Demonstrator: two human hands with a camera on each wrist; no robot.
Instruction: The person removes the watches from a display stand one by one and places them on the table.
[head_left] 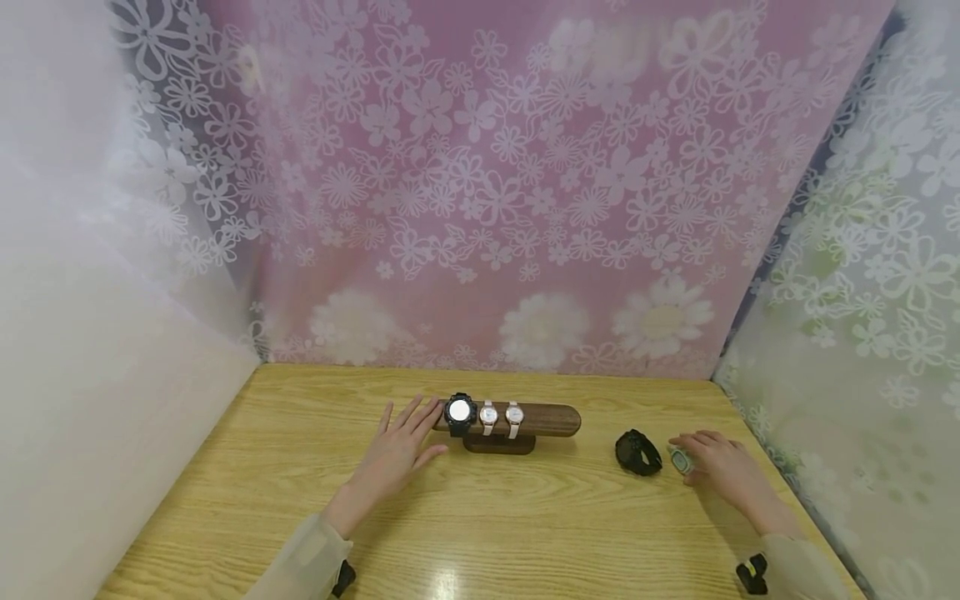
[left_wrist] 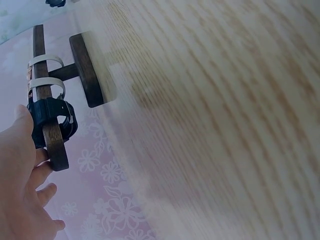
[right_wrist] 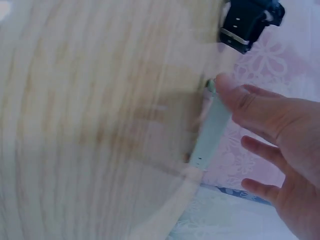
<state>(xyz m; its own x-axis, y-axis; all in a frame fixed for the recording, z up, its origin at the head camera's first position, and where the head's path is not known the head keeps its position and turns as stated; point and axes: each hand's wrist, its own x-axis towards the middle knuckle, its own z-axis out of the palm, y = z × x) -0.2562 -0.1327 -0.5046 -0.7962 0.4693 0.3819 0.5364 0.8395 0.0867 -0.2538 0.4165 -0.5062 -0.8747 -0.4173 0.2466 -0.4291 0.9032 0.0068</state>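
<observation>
My left hand (head_left: 392, 457), fingers spread and fairly straight, touches the left end of a dark wooden watch stand (head_left: 555, 421). On its bar sit a black watch (head_left: 460, 411) with a bright face and two small watches with pale straps, a left one (head_left: 488, 414) and a right one (head_left: 514, 415). The left wrist view shows the thumb beside the black watch and fingertips at the bar's end. At the right, my right hand (head_left: 723, 467) pinches a pale green watch (right_wrist: 212, 132) with thumb and fingers; part of it is hidden by the hand.
Another black watch (head_left: 637, 452), its strap looped, lies on the wooden table (head_left: 525, 517) between the stand and my right hand. A pink flowered curtain (head_left: 487, 208) hangs along the table's back edge. Pale sheets stand at both sides.
</observation>
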